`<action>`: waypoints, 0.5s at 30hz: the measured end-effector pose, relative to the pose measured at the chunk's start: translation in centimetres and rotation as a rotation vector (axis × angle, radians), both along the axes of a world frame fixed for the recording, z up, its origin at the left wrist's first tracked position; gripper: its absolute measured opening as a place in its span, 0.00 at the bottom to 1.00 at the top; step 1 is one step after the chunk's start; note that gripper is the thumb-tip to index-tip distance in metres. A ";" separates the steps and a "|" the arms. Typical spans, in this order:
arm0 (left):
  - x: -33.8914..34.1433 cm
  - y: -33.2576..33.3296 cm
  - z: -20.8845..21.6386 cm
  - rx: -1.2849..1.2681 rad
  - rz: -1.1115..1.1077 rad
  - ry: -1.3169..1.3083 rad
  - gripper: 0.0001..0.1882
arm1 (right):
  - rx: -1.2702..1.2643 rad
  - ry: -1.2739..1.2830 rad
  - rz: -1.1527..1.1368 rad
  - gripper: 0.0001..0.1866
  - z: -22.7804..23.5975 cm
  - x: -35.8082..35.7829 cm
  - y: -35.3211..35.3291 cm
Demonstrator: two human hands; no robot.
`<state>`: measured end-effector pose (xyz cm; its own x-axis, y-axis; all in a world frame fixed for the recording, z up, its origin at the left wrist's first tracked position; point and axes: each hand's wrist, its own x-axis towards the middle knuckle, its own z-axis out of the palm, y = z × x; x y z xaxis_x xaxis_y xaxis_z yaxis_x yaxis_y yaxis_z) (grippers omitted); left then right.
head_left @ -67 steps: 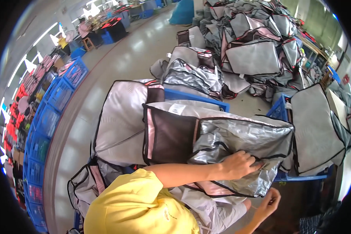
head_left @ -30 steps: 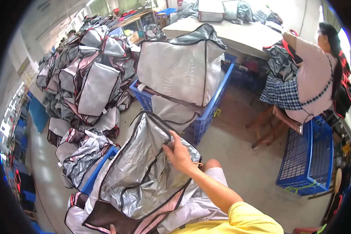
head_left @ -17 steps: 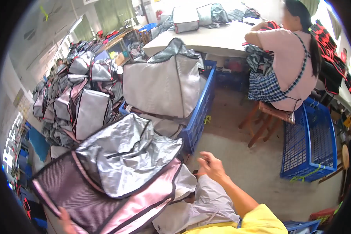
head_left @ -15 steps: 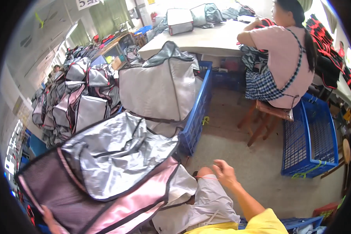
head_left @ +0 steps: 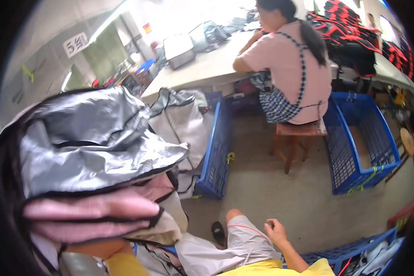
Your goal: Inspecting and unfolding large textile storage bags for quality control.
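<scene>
A large bag piece (head_left: 96, 133) with silver lining, pink fabric and black edging is raised at the left. My left forearm (head_left: 99, 248) reaches in behind its lower edge. The bag piece hides my left hand, so its fingers do not show. Near my right knee is my right hand (head_left: 276, 232), its fingers curled in. Whatever they may hold is hidden. A thin red cord (head_left: 246, 226) crosses the hem of my light shorts (head_left: 244, 244) close to that hand.
Beyond the bag piece, a blue crate (head_left: 216, 152) holds another grey bag (head_left: 184, 122). A person (head_left: 294, 73) sits on a wooden stool (head_left: 301, 129) at a white table (head_left: 211, 66). Another blue crate (head_left: 345, 152) stands on the right. Black-and-red goods (head_left: 349, 41) are piled behind.
The bag piece has come up and its pink part has folded, covering my left hand. My right hand has moved down and slightly right, fingers curling in. The whole view has shifted.
</scene>
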<state>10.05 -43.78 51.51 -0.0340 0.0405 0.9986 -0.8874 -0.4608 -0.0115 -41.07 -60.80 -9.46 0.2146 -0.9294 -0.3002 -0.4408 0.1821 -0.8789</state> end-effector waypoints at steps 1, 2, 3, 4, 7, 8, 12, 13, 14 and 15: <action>-0.2 -1.0 0.1 -0.040 0.010 -0.067 0.31 | -0.007 -0.019 -0.040 0.19 1.0 0.7 -0.5; -0.6 -1.7 -0.1 -0.075 0.029 -0.112 0.30 | -0.014 -0.016 -0.043 0.20 1.9 1.2 -0.7; -1.1 -2.7 -0.5 -0.100 0.056 -0.143 0.30 | -0.005 0.014 -0.043 0.21 2.7 1.5 -1.2; -1.6 -3.6 -0.9 -0.124 0.099 -0.180 0.29 | -0.034 -0.010 -0.058 0.21 3.3 1.9 -1.8; -2.7 -6.5 -3.6 -0.095 0.381 -0.318 0.28 | -0.140 -0.049 -0.079 0.19 4.9 2.8 -2.7; -2.8 -7.4 -5.0 -0.071 0.538 -0.420 0.27 | -0.065 -0.101 -0.041 0.19 5.6 3.2 -3.2; -1.4 -6.8 -9.2 -0.861 -0.474 0.354 0.25 | -0.135 -0.478 -0.078 0.32 9.5 7.3 -5.2; -0.8 -5.4 -9.8 -0.922 -0.544 0.408 0.24 | -0.154 -0.545 -0.099 0.37 10.7 8.9 -5.8; -0.3 -3.5 -10.0 -0.875 -0.583 0.455 0.24 | -0.222 -0.671 -0.070 0.42 11.7 10.4 -6.3; 0.1 -1.3 -10.2 -0.778 -0.599 0.530 0.23 | -0.255 -0.786 -0.048 0.43 12.7 12.3 -6.4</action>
